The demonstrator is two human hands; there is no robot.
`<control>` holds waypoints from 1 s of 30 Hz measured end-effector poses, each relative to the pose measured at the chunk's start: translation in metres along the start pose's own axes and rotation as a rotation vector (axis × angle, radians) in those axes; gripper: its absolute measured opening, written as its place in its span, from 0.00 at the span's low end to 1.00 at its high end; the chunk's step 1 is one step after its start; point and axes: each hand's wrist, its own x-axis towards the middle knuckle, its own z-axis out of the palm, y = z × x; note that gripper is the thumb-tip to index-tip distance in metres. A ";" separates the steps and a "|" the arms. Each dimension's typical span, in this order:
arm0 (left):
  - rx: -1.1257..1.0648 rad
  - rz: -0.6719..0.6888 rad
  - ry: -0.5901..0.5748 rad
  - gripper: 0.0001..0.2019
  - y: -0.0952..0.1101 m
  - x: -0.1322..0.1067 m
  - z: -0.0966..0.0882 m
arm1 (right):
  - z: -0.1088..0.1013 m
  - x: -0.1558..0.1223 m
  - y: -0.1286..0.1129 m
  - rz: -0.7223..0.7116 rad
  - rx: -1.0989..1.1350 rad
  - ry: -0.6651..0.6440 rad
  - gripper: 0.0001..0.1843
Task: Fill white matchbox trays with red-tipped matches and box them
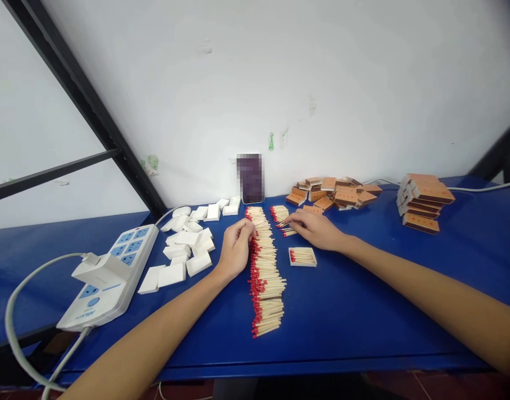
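1. We are resting our left hand (235,244) at the left edge of the long row of matches (265,261), fingers curled inward; we are not seeing whether they grip any.
2. We are touching the small group of matches (280,213) with the fingertips of our right hand (317,229), fingers bent; whether they are pinching one, we cannot tell.
3. The tray (303,265), partly filled with red-headed matches, is lying just nearer us than that hand.
4. White boxes (187,239) are lying left of the row; orange boxes (346,195) are lying in a heap behind our right hand.
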 end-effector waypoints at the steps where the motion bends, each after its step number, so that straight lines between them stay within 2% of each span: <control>1: -0.003 -0.004 -0.002 0.16 0.000 0.000 0.000 | 0.000 0.000 0.000 0.001 0.003 0.002 0.15; 8: -0.002 -0.006 -0.006 0.17 0.001 0.001 -0.001 | 0.001 0.003 0.006 0.012 0.023 0.017 0.13; 17: -0.043 -0.002 -0.038 0.17 -0.003 0.003 -0.001 | -0.001 0.011 0.012 0.091 0.127 -0.111 0.11; 25: -0.267 -0.111 -0.012 0.14 -0.006 0.008 -0.003 | -0.004 0.004 0.009 0.010 0.053 -0.072 0.11; 27: -0.240 -0.117 0.016 0.14 -0.007 0.009 -0.005 | -0.004 0.002 0.008 0.006 0.075 -0.047 0.11; 30: -0.078 -0.057 0.072 0.14 -0.007 0.011 -0.009 | -0.004 0.000 0.005 0.016 0.114 -0.004 0.12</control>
